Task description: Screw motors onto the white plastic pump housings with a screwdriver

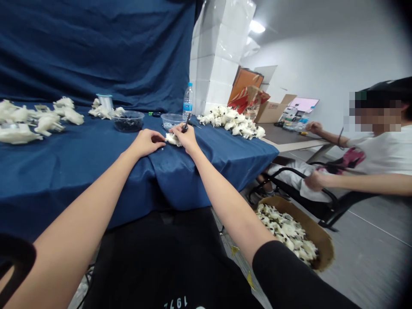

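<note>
Item 1: left hand (pixel 146 143), bare, lying palm down on the cloth, fingers open and extended, their tips just beside the white molded plastic piece (pixel 173 139).

Item 2: right hand (pixel 186 138), bare, resting on that same piece, fingers closed around a slim black tool (pixel 186 122). The piece is lumpy and irregular, and sits on the counter (pixel 225 159) between both hands.

Surface: navy fabric drape (pixel 106 171) over the counter, soft and creased, folded at the front edge.

On the drape: a heap of similar white molded pieces (pixel 230 121), knobbly and dotted with black; a looser group of larger white pieces (pixel 48 120); a clear plastic bowl of small dark parts (pixel 127 121); a second clear bowl (pixel 172 121), its contents grey and indistinct; a ribbed plastic water bottle (pixel 188 101); a pale cylindrical spool (pixel 104 102).

Floor level, right: a shallow round brown tray (pixel 322 240) filled with white-and-black pieces (pixel 286 231).

Further right: a seated co-worker (pixel 386 150) in a white shirt, both hands apart from this work.

Behind: stacked white foam boxes (pixel 214 51).
</note>
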### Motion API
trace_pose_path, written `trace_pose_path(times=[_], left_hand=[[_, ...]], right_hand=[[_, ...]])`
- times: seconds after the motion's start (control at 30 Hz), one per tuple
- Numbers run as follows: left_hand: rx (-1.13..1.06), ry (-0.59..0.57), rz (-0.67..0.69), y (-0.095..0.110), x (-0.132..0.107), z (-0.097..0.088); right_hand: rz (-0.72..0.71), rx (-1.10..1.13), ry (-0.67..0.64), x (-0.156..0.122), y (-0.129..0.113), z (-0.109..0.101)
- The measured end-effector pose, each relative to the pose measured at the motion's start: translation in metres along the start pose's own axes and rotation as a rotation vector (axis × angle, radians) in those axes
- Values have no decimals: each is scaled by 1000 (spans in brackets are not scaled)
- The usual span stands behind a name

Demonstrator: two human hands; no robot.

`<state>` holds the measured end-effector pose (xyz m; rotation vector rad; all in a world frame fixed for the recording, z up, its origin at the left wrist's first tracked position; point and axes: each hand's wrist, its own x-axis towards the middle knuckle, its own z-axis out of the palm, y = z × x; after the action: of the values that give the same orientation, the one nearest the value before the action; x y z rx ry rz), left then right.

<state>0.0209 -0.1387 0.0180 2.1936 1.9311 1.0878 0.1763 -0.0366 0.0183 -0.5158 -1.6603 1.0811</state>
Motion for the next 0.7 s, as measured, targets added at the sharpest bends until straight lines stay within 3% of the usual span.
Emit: trace_pose_path(times=[0.7], left_hand=[[-61, 83, 45, 14, -2, -2]], right_hand=[[-2, 25, -6, 3, 3, 0]])
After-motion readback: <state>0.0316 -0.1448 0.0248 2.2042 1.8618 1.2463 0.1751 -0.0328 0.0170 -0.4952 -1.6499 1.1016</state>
